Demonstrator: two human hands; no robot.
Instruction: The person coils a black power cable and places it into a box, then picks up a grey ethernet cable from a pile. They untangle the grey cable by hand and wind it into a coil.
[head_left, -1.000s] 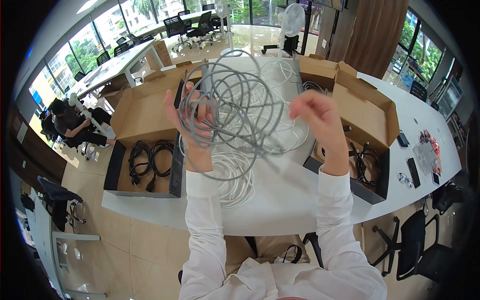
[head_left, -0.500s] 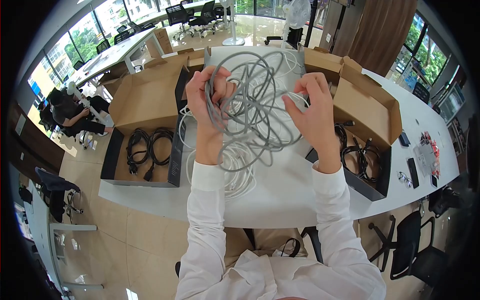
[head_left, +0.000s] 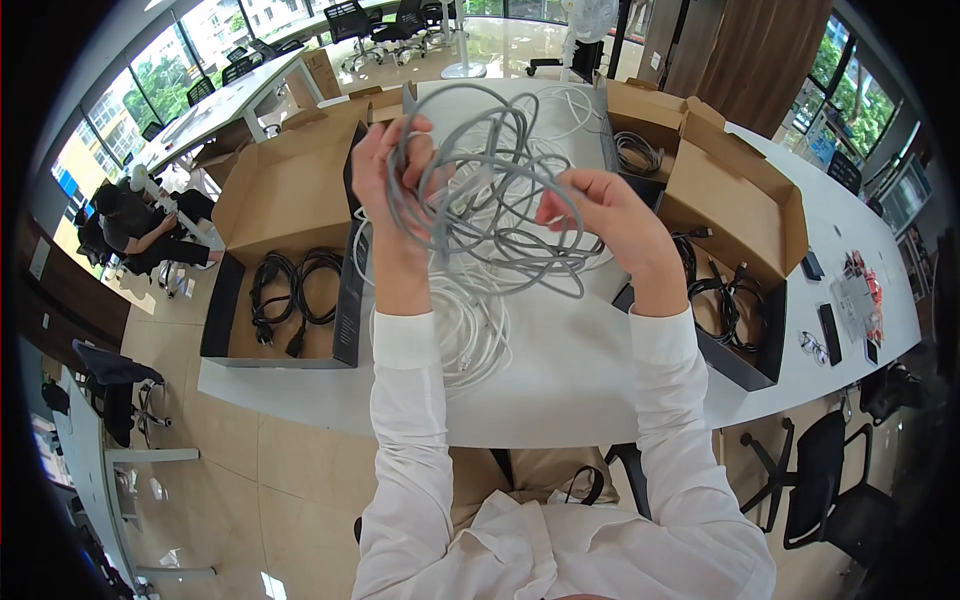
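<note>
A loose tangle of grey cable hangs in the air between my two hands, above the table. My left hand is closed round the loops at the tangle's left side, with strands passing over its fingers. From the right, my right hand pinches at the grey loops, fingertips partly behind a strand. Beneath the tangle, coils of white cable lie on the white table, and more white cable spreads out further back, partly hidden by the grey loops.
An open box with coiled black cables stands at left. Another box at right holds black cables. A grey coil lies in a box behind it. Glasses and phones are far right. A person sits at far left.
The grey tangle has been lifted and gathered higher. My right hand has moved left and down from beside the loops to pinch them. My left hand has shifted slightly up and left.
</note>
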